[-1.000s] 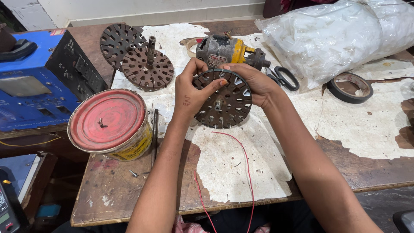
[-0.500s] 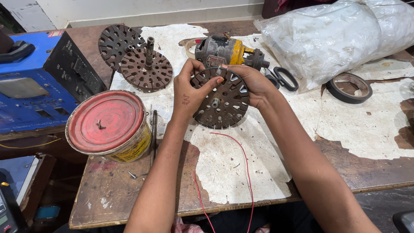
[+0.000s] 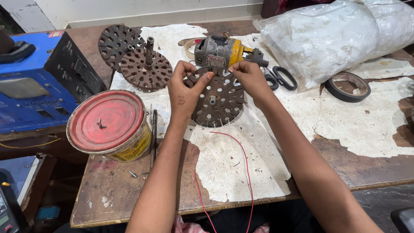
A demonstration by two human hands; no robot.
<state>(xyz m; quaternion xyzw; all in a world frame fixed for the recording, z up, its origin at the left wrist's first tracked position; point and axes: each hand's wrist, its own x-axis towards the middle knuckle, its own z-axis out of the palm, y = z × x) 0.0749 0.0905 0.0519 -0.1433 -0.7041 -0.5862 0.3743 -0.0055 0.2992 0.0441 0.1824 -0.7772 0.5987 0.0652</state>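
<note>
Now, head view | left hand (image 3: 184, 92) and right hand (image 3: 250, 77) both grip slotted metal disc (image 3: 217, 98), propped on table (image 3: 112, 190) | since a second ago, right hand climbed to top rim, disc tilted up | red wire (image 3: 241, 159) trails below | red-lidded tin (image 3: 108, 125) left

Both forearms reach forward, the left hand (image 3: 184, 92) and right hand (image 3: 249, 78) raised close together, fingertips pinched.
</note>
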